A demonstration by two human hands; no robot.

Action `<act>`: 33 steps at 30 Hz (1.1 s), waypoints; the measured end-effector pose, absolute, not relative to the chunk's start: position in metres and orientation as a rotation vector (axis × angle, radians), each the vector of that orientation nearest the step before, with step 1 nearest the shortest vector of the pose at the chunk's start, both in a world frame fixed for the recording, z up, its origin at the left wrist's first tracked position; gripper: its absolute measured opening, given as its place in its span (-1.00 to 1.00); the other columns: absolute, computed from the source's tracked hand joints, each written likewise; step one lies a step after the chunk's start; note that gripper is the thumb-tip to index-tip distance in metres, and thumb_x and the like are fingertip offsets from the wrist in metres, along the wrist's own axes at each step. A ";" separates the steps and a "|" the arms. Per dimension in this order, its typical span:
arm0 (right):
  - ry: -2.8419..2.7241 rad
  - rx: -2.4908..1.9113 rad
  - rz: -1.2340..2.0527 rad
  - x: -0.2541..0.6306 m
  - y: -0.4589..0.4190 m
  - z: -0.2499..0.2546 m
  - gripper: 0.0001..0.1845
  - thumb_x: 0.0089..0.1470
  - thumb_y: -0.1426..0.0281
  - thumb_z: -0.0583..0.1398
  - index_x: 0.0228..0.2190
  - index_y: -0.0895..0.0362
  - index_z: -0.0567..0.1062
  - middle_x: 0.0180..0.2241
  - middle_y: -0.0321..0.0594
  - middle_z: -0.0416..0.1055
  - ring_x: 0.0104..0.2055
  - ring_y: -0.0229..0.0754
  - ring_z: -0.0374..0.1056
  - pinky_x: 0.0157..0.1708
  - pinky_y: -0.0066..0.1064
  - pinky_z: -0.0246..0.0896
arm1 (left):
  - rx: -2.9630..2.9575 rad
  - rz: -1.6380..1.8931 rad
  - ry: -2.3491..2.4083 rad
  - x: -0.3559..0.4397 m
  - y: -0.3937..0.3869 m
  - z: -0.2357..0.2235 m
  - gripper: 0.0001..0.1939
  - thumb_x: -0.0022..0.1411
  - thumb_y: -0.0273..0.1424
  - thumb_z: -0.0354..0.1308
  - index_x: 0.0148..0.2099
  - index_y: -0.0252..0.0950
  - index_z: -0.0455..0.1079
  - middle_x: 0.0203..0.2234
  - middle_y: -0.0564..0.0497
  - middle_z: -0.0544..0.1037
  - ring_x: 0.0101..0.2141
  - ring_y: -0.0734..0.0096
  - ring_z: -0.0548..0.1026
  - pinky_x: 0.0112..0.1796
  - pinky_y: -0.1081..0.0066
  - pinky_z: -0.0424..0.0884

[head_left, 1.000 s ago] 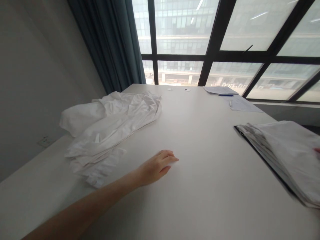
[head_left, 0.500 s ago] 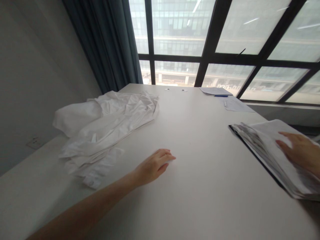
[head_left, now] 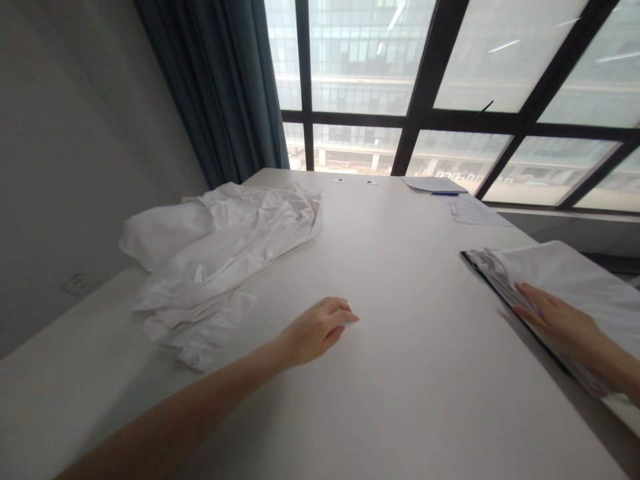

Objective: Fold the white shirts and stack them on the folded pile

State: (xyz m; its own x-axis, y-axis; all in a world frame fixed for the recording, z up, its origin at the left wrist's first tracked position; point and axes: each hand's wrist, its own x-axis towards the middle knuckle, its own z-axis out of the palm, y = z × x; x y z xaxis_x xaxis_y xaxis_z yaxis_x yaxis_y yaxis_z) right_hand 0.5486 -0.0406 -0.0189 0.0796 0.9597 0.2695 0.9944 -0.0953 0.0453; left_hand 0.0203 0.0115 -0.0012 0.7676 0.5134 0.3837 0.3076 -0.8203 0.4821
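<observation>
My left hand [head_left: 317, 328] rests palm down on the white table [head_left: 400, 373] near its middle, fingers loosely curled, holding nothing. My right hand [head_left: 555, 320] lies flat, fingers stretched out, on the near left edge of a stack of folded white cloths [head_left: 570, 293] at the right side of the table. The stack sits on a dark board whose edge [head_left: 487, 280] shows along its left side. A crumpled heap of white garments [head_left: 225, 247] lies to the left of my left hand, apart from it.
Loose papers [head_left: 470, 212] and a blue pen [head_left: 445, 193] lie at the far right of the table by the window. Two small round caps [head_left: 355, 181] sit at the far edge. A dark curtain [head_left: 225, 93] hangs at the back left beside a grey wall.
My right hand came into view from the right and moved down and left across the cloth stack to its near left edge. My left hand has stayed in place.
</observation>
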 end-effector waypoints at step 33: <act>-2.204 -1.176 0.238 0.280 0.020 -0.007 -0.66 0.27 0.38 0.01 0.05 0.00 0.34 0.01 -0.08 0.40 0.07 -0.06 0.32 0.08 -0.10 0.27 | 2.736 0.706 1.656 -0.028 0.092 0.059 -0.74 0.44 -0.38 -0.21 -0.22 -0.30 0.26 -0.38 -0.08 0.49 -0.31 0.28 0.49 -0.27 0.37 0.35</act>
